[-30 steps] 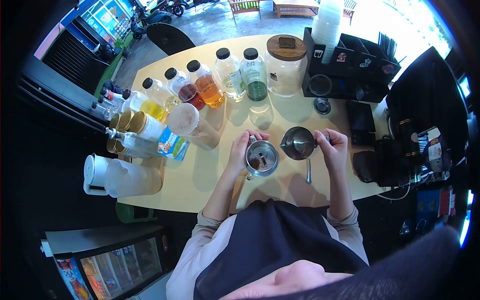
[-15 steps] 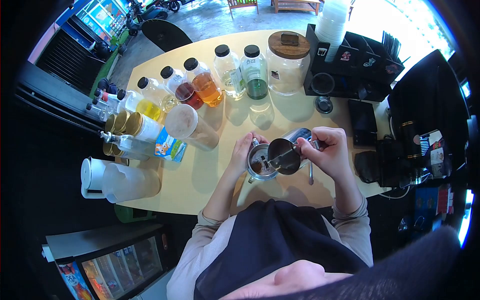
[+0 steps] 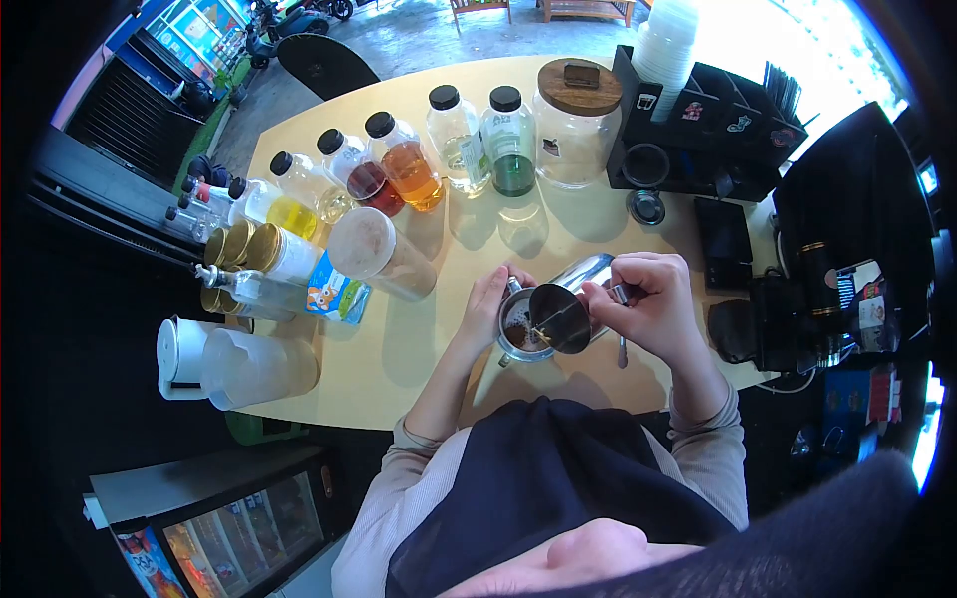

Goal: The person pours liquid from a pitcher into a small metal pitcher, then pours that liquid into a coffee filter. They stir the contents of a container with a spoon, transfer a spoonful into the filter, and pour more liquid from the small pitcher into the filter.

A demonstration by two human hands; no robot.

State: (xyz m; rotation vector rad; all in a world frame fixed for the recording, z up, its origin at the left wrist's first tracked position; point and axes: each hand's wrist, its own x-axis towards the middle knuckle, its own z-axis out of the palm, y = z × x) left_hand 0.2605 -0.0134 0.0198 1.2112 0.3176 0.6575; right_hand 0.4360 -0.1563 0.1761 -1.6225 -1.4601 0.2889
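Note:
My left hand (image 3: 486, 305) is closed around the side of a metal cup (image 3: 525, 356), which stands upright near the front of the table. Brown matter and pale foam or liquid show inside it. My right hand (image 3: 650, 297) grips the handle of a steel pitcher (image 3: 561, 320), tipped on its side with its mouth toward me. The pitcher's lip overlaps the cup's rim in view, and a thin pale streak shows at the lip. Beside the pitcher, a spoon handle (image 3: 623, 354) is partly visible; its other end is hidden.
Bottles of coloured liquid (image 3: 412, 174) line the table's far edge beside a wood-lidded jar (image 3: 576, 130). A powder canister (image 3: 384, 254), milk carton (image 3: 337, 289) and plastic jugs (image 3: 264, 367) stand left. At the right are a black organizer (image 3: 698, 149) and a dark tablet-like object (image 3: 723, 244).
The steel pitcher has tipped further, and its mouth has shifted slightly down and left. More of its outer side now shows. My left hand and the cup have barely moved.

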